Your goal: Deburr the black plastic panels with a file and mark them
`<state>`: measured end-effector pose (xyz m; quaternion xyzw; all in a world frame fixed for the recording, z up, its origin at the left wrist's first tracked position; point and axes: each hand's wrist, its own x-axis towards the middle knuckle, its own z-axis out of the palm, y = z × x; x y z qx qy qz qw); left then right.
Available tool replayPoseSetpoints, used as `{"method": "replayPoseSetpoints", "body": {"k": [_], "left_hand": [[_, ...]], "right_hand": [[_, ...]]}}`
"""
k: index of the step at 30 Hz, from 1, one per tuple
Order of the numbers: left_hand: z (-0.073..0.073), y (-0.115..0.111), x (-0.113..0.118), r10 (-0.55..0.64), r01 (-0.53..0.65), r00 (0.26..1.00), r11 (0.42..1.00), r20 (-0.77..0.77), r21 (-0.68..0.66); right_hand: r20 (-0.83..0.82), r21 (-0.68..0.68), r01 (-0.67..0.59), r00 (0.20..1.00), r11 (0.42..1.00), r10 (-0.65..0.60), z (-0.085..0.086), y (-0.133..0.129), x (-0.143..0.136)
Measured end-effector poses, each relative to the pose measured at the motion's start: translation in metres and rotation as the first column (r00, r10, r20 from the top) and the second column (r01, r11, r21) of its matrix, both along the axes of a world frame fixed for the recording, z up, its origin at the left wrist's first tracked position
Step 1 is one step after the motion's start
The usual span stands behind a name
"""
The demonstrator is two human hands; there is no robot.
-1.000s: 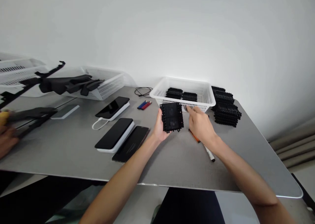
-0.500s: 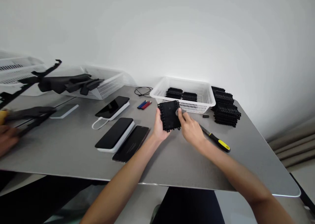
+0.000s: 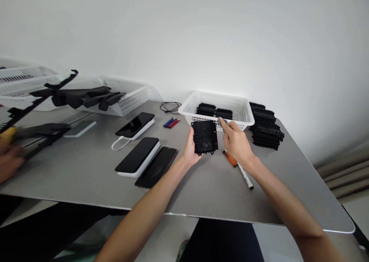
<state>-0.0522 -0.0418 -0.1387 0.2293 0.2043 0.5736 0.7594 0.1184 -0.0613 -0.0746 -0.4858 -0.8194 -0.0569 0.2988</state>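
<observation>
A black rectangular plastic part (image 3: 205,137) with toothed edges stands tilted in my left hand (image 3: 192,148), whose thumb lies along its left side. To the right of that part, apart from it, is my right hand (image 3: 236,141), with the fingers curled and a small greyish thing (image 3: 221,121) at the fingertips; its kind is unclear. Below this hand, an orange lighter (image 3: 230,159) and a white marker (image 3: 245,176) lie on the table, the marker partly under my wrist.
Behind my hands, a white basket (image 3: 187,112) holds similar black parts, with stacks of them (image 3: 268,133) at its right. Phones (image 3: 157,166), power banks (image 3: 137,156), two lighters (image 3: 172,122) and a cable (image 3: 170,107) lie leftward. Another person's hand (image 3: 10,162) works at far left.
My right hand has moved right, away from the black part, uncovering the orange lighter and marker. The yellow-and-black handled tool is now out of sight at my right forearm. The view shifted slightly.
</observation>
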Motion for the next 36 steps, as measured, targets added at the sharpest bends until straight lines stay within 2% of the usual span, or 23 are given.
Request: {"method": "replayPoseSetpoints", "body": {"k": [3,6,10,15,21,24,26,30,33,36], "left_hand": [[-0.004,-0.003,0.006,-0.057,0.057,0.998,0.998,0.005,0.0],[-0.005,-0.005,0.009,-0.06,0.06,0.998,0.998,0.01,-0.018],[0.004,-0.003,0.0,0.027,-0.026,0.999,0.999,0.027,-0.029],[0.013,0.003,-0.017,0.175,-0.173,0.984,0.983,0.027,-0.062],[0.014,0.004,-0.018,0.217,-0.214,0.976,0.97,0.018,-0.112],[0.013,0.005,-0.019,0.251,-0.247,0.968,0.96,0.015,-0.129],[0.012,0.007,-0.02,0.265,-0.261,0.964,0.957,0.02,-0.123],[0.01,0.007,-0.018,0.202,-0.198,0.978,0.977,0.047,-0.076],[0.008,0.004,-0.012,0.124,-0.123,0.991,0.992,0.048,-0.029],[0.006,0.0,-0.005,0.056,-0.055,0.998,0.998,0.026,-0.017]], "right_hand": [[0.095,-0.019,0.019,0.995,1.0,-0.017,-0.015,0.008,-0.005],[0.213,-0.058,0.059,0.976,0.997,-0.045,-0.027,0.01,-0.011],[0.319,-0.095,0.049,0.948,0.994,-0.016,-0.036,0.002,-0.019],[0.382,-0.17,-0.044,0.918,0.985,0.107,-0.042,-0.013,-0.029],[0.382,-0.242,-0.017,0.917,0.97,0.112,-0.037,-0.023,-0.033],[0.35,-0.286,-0.017,0.929,0.958,0.121,-0.028,-0.025,-0.029],[0.271,-0.267,-0.014,0.958,0.963,0.089,-0.021,-0.023,-0.023],[-0.024,-0.066,-0.01,1.0,0.998,0.009,-0.01,-0.011,-0.008],[-0.12,0.014,-0.044,0.992,0.999,0.045,-0.011,0.0,-0.002],[-0.093,0.002,-0.06,0.994,0.998,0.06,-0.018,0.007,-0.002]]}}
